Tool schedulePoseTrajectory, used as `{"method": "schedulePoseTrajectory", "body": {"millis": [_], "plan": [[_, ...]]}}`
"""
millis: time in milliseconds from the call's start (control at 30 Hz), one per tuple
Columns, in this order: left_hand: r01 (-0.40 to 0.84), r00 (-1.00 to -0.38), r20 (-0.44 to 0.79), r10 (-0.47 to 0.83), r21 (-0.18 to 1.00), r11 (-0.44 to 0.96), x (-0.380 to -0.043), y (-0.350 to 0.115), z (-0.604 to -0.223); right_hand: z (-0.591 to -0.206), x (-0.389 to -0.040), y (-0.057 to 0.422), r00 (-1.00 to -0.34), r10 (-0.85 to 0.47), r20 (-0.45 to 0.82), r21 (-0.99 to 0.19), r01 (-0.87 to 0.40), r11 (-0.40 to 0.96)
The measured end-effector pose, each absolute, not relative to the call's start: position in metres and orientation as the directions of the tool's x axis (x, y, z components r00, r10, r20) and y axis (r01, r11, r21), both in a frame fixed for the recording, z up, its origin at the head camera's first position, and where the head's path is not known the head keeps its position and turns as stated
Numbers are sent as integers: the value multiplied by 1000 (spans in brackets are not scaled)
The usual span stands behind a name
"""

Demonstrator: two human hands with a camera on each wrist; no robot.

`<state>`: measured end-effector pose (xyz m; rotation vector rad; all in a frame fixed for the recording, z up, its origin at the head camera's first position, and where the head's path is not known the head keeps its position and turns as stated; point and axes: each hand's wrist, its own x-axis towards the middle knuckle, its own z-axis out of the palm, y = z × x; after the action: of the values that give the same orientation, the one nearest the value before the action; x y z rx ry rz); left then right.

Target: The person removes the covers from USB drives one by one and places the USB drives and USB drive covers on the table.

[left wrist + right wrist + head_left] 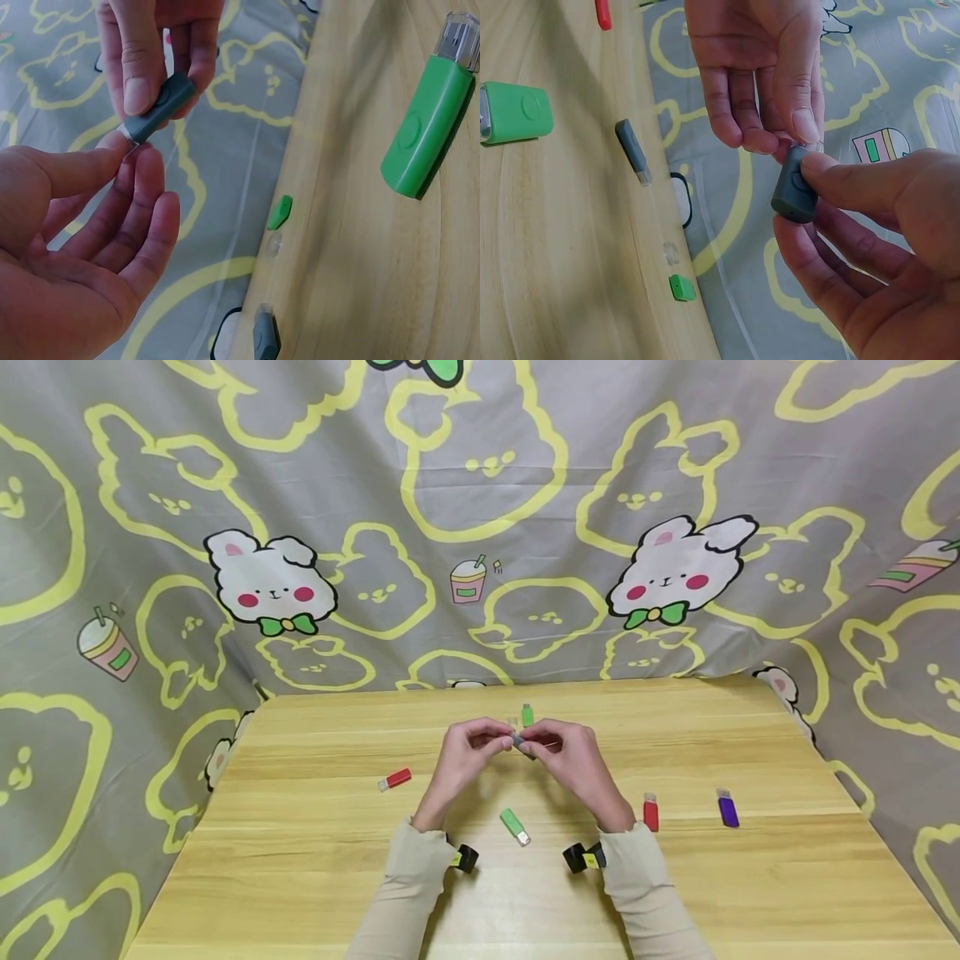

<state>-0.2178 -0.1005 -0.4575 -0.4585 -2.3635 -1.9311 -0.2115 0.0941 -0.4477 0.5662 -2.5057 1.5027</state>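
Green USB stick (514, 826) low centre on surface (300, 860) | grey USB stick (795, 187) mid-frame, pinched by right hand (573, 760) | left hand (465, 753) pinching its clear cap end

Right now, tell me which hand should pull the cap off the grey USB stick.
Left. The left hand already pinches the clear cap end, while the right hand grips the grey stick body and can hold it steady.

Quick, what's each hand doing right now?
Left hand: pinches the clear cap end of the grey USB stick.
Right hand: grips the stick's body.
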Motion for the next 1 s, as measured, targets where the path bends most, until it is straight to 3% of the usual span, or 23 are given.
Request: {"method": "schedulePoseTrajectory", "body": {"millis": [267,733,1000], "plan": [[250,-956,212,202,951,184,-202,-99,-424,-447,-212,94,-920,-262,291,-810,-383,445],[200,-970,173,173,967,158,-220,-106,-453,-445,-213,93,-920,-284,269,-831,-371,416],[238,-971,236,31,969,68,-221,-132,-443,-447,-213,109,-936,-266,231,-831,-332,447]]}}
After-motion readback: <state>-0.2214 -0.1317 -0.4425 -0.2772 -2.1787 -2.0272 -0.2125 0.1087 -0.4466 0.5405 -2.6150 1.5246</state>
